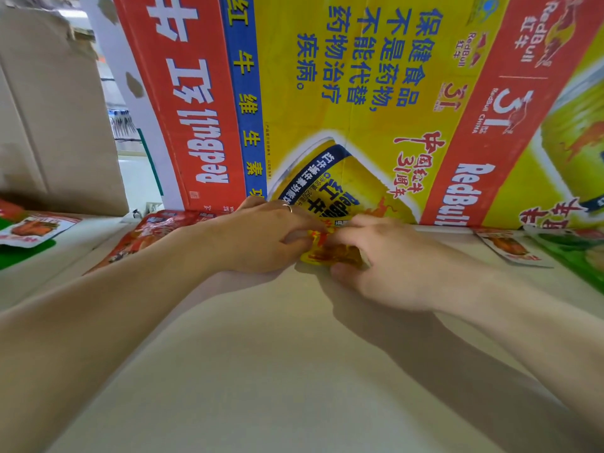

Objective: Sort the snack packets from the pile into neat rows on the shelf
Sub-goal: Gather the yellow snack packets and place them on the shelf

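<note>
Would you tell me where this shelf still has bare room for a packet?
The shelf is bare on the near side of the yellow packet, and between the right hand and the rightmost white packet. Crowded: red packets beside the left hand.

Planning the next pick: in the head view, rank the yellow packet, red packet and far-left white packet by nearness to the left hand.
1. yellow packet, gripped by the left hand.
2. red packet, left, beside its forearm.
3. white packet, far left edge.
</note>
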Motion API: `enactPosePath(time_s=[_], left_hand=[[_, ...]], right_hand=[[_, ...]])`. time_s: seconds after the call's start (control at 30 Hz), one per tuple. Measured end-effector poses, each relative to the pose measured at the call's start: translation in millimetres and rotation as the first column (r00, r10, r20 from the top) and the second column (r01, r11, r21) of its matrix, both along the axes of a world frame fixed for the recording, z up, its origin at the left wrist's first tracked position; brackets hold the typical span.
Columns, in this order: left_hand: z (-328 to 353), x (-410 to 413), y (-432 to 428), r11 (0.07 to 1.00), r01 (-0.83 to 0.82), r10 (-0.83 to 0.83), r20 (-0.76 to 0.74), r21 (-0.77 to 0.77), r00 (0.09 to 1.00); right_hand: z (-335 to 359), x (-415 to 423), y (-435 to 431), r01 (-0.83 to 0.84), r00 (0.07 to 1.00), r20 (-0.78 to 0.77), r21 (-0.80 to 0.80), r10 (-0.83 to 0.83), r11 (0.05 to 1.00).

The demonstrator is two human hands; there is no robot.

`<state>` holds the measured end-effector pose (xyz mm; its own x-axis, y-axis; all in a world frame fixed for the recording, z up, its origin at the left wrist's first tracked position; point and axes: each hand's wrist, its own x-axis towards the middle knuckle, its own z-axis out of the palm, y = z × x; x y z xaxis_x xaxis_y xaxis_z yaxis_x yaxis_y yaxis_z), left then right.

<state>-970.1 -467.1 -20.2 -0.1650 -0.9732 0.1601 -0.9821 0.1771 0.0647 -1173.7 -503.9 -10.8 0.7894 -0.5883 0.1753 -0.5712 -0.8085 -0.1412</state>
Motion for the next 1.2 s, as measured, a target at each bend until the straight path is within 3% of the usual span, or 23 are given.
enactPosePath(time_s=[0.73,1.0,1.2], left_hand=[[7.3,-3.9,7.0,1.0,-0.023,0.022,0.074,0.01,0.997],[20.1,-7.8,11.5,0.981,-0.085,0.097,0.059,-0.176,0.994],[20.5,-20.6,14.5,0.931,-0.062,0.119,0.138,-0.359,0.983]], right_hand=[[-2.0,-2.9,-7.3,-0.022,0.999,0.036,0.043,0.02,0.999],[12.8,-2.7,-4.0,-0.044,0.906,0.419,-0.041,0.057,0.998],[15.7,-8.5,-10.9,0.061,0.878,0.478,-0.144,0.016,0.988]])
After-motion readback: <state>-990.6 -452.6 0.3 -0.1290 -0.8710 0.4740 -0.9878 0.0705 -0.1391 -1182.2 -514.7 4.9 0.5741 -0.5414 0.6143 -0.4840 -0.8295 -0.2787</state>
